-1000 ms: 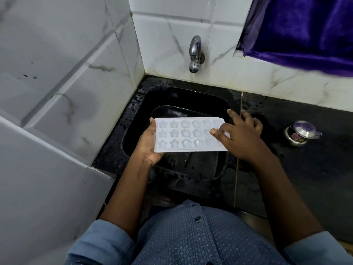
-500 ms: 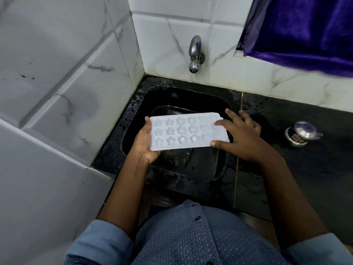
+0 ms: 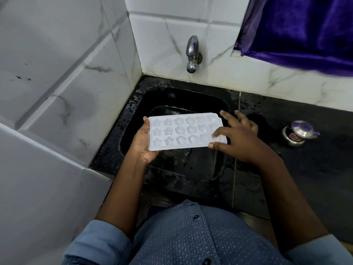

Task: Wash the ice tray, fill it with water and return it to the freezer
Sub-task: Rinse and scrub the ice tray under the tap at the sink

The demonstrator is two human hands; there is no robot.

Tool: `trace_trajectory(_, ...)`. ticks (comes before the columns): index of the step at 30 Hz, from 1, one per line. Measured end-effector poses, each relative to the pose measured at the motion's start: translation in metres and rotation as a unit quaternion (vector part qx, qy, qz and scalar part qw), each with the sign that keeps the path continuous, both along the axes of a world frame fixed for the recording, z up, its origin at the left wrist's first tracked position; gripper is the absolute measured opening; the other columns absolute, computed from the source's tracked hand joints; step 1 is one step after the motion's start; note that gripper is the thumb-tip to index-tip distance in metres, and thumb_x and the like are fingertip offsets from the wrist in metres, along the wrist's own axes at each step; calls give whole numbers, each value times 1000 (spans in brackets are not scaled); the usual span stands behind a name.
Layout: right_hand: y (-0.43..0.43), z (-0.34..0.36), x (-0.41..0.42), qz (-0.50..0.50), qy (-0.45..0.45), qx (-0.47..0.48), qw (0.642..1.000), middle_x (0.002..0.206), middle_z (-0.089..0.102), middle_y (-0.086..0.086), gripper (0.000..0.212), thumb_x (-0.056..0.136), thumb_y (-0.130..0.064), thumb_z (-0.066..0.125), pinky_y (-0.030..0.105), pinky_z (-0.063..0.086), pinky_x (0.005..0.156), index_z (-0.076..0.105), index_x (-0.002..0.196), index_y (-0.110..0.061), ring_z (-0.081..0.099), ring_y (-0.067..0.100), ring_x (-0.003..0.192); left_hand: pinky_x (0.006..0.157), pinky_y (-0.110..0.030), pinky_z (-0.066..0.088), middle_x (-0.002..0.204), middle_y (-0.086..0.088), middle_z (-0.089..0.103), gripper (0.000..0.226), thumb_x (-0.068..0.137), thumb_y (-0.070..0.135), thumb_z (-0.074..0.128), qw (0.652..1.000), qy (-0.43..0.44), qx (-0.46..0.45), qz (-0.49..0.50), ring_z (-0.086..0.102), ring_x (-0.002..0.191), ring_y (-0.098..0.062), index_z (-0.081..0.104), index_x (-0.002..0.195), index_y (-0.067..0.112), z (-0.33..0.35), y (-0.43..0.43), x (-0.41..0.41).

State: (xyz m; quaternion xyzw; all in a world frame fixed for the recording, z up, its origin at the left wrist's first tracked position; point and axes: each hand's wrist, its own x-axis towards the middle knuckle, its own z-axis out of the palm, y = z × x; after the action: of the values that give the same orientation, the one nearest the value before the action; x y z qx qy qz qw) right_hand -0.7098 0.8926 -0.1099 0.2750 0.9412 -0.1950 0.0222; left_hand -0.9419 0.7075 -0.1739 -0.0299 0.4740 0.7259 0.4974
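A white plastic ice tray [image 3: 183,131] with star and flower shaped cells is held level over a black sink [image 3: 219,104]. My left hand [image 3: 142,145] grips its left end from below, thumb on the edge. My right hand [image 3: 238,137] is at the tray's right end, with the thumb under the near corner, the index fingertip on the cells and the other fingers spread out straight. A steel tap [image 3: 193,54] juts from the tiled wall above the sink; no water runs from it.
White marble-look tiles wall in the left side and back. A wet black counter [image 3: 315,169] extends to the right, with a small steel pot with a purple-trimmed lid [image 3: 298,132] on it. A purple cloth [image 3: 305,29] hangs at the upper right.
The tray has tilted slightly, its right end going away from me. My right fingers slid over the right-hand cells and the thumb came under the near corner.
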Motion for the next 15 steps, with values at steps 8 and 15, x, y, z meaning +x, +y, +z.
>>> trace_trajectory(8,-5,0,0,0,-11,-6,1000,175,7,-9,39,89,-73,60,48,-3,122,70,111,-42,-8,22,160,73,-49,65,124,-19,76,71,106,67,33,1000,2,-1,-4,77,106,-34,67,131,9,-1,-1,-1)
trace_trajectory(15,-10,0,-2,-5,-17,-7,1000,175,9,-9,35,91,-72,59,46,-4,121,73,98,-40,-9,22,160,88,-54,64,135,-20,70,76,105,69,34,1000,4,13,-16,71,120,-37,62,140,7,-3,-5,-2)
